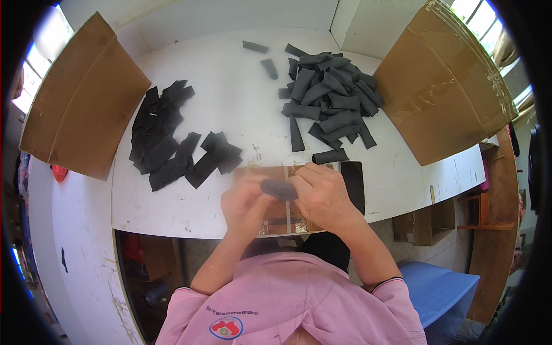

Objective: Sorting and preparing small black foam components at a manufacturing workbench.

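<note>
Between my hands is a small dark grey rolled piece (279, 190), like a short fabric or foam sleeve, blurred. My right hand (323, 194) is closed, its fingers gripping the right end of this piece. At the other end is my left hand (246, 198), curled but smeared by motion, so its grip cannot be made out. Under both hands lies a brown board (276, 214) with strips of clear tape, at the table's front edge. A flat black block (352, 187) sits just right of my right hand. Another grey sleeve (330, 156) lies beyond that hand.
Flat black pieces (155, 135) lie heaped at the left of the white table (230, 103). Several grey sleeves (333, 95) form a pile at the back right, two more lying apart. Cardboard panels (86, 98) stand at both sides. A blue stool-like object (440, 290) is below right.
</note>
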`<action>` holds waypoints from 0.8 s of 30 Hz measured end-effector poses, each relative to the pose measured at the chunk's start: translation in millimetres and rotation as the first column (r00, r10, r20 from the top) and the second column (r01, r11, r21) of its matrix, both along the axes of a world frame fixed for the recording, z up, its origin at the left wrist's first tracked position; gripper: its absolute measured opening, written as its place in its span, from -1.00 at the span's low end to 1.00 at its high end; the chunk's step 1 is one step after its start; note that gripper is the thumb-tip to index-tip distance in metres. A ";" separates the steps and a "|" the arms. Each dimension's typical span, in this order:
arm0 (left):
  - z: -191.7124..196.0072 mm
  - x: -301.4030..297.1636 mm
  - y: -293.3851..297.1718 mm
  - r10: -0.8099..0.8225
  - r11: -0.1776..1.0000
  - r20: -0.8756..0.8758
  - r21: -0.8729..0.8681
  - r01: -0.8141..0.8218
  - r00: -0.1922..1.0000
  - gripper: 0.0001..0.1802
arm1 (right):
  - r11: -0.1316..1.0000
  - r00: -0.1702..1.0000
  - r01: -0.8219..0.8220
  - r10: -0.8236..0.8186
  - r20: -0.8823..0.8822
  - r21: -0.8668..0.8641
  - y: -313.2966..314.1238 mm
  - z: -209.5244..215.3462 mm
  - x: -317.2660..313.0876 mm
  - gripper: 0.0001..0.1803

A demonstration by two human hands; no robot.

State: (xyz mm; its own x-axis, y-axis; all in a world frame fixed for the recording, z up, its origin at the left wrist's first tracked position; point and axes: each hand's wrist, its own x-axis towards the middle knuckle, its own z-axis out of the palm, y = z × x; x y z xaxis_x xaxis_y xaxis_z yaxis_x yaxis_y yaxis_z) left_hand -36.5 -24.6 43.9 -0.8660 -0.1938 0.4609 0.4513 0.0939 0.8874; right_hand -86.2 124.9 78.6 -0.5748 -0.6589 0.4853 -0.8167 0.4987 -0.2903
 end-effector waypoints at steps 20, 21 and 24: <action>-12.7 -6.7 -5.8 -0.019 0.946 -0.003 -0.325 0.017 1.000 -0.91 | 0.982 0.958 -0.022 0.074 0.278 -0.187 0.8 -44.3 1.1 -0.82; -11.8 -5.0 -7.3 -0.018 0.962 0.002 -0.272 0.018 1.000 -0.94 | 0.990 0.967 -0.054 0.083 0.240 -0.127 1.6 -40.4 -0.3 -0.81; -30.7 5.4 -3.5 -0.016 0.976 0.113 -0.215 0.040 0.993 -0.92 | 0.989 0.965 0.003 0.036 0.260 -0.151 -0.3 -64.6 3.5 -0.78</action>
